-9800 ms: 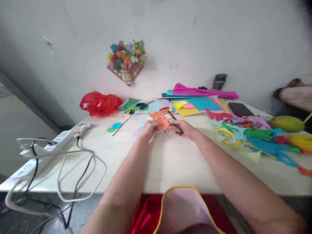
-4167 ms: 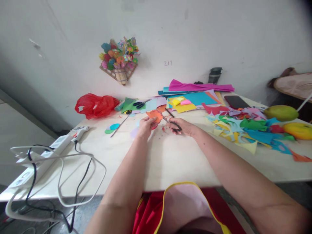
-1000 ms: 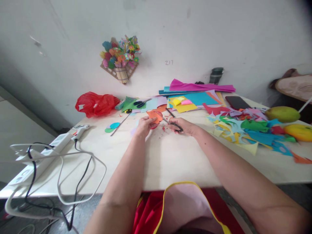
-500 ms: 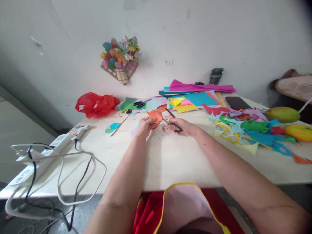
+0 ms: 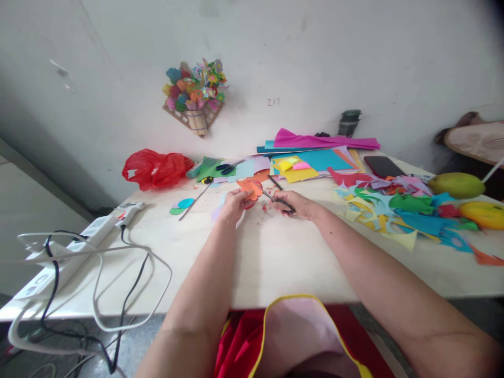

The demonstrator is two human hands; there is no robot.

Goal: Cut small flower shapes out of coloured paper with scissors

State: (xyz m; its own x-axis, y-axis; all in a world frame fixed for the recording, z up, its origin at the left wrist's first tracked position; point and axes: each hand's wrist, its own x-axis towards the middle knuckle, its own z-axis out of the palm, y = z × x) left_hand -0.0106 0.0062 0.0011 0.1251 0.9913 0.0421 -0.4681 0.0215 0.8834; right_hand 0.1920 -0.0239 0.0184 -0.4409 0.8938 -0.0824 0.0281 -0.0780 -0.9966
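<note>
Between the fingers of my left hand [image 5: 235, 203] is a piece of orange paper [image 5: 255, 190], held a little above the table. My right hand [image 5: 297, 203] grips a pair of scissors [image 5: 284, 205] by the black handles, with the blades pointing left against the paper's right edge. How far apart the blades stand is too small to make out. Something red shows just below the orange paper. Small red scraps [image 5: 264, 208] lie on the table under the scissors, and a dark pen-like stick [image 5: 275, 182] rests just behind them.
Colourful paper offcuts [image 5: 397, 202] and two yellow-green fruits [image 5: 455, 185] cover the right side, near a phone [image 5: 384, 166]. Paper sheets [image 5: 315, 160] and second scissors [image 5: 228, 168] lie at the back. Left are a red plastic bag [image 5: 157, 169], paper circles [image 5: 185, 203] and a power strip [image 5: 74, 257] with cables.
</note>
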